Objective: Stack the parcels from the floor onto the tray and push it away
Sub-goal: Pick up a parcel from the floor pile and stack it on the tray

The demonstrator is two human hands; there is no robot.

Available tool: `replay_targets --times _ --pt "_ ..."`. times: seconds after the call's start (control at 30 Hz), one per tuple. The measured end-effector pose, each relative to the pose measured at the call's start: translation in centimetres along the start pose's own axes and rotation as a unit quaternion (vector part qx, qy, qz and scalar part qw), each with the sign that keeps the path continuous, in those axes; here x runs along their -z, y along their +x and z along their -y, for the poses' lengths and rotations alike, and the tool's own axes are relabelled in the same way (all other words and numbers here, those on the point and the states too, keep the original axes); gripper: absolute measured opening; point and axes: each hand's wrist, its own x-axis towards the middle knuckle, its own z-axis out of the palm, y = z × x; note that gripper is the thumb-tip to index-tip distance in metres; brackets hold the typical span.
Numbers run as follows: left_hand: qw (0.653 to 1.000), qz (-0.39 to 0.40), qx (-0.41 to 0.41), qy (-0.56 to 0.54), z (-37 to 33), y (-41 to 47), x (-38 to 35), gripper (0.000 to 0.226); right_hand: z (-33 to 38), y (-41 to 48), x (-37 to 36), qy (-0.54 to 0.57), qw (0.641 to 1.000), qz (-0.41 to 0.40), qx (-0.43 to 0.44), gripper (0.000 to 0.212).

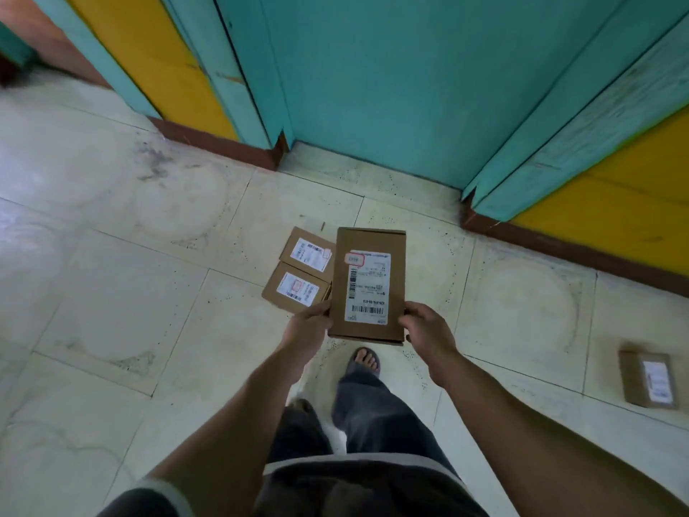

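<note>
Head view: looking down past both forearms at a tiled floor before a doorway.
Floor [141, 255]: pale cream tiles with thin dark joints, faint ring patterns, scattered dark specks and a grey smudge towards the left wall.
Door [391, 87]: teal, set in a recess between teal frame boards.
Walls [156, 61]: yellow panels either side of the doorway, with a brown skirting [208, 141] along the base.
Held parcel [367, 285]: brown carton, printed label up, lifted above the floor in front of the person.
Left hand [307, 332]: grips the carton's near left edge, fingers curled beneath it.
Right hand [428, 333]: grips the near right edge, fingers wrapped round the side.
Far floor parcel [307, 253]: flat on the tiles, label up, just behind the held one.
Near floor parcel [298, 292]: touching the far one, partly hidden by the held carton.
Lone parcel [648, 378]: on the tiles well apart, at the right edge, blurred.
Foot [363, 361]: in a sandal, below the held carton.
</note>
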Motion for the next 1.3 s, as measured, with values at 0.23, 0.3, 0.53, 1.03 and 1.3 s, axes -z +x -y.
replay_targets --times 0.23,0.3,0.53,1.03,1.3 --pt "0.998 0.048 0.01 0.049 -0.4 8.6 -0.6 0.026 -2.5 7.2 -3.1 0.015 0.997 -0.036 -0.068 0.022" --pt "0.997 0.036 0.045 0.041 0.3 12.0 -0.6 0.026 -4.0 10.0 -5.0 0.024 0.995 -0.035 -0.094 0.022" --pt "0.978 0.094 0.039 0.183 4.9 23.3 0.1 0.027 -9.4 17.8 -11.3 0.1 0.978 -0.064 -0.174 0.028" --pt "0.975 0.091 0.088 0.183 15.7 41.3 -1.4 0.035 -17.3 34.0 -18.2 0.094 0.979 -0.074 -0.164 0.029" --pt "0.966 0.125 0.05 0.219 16.3 42.5 -2.4 0.043 -19.3 34.8 -18.7 0.095 0.975 -0.095 -0.177 0.047"
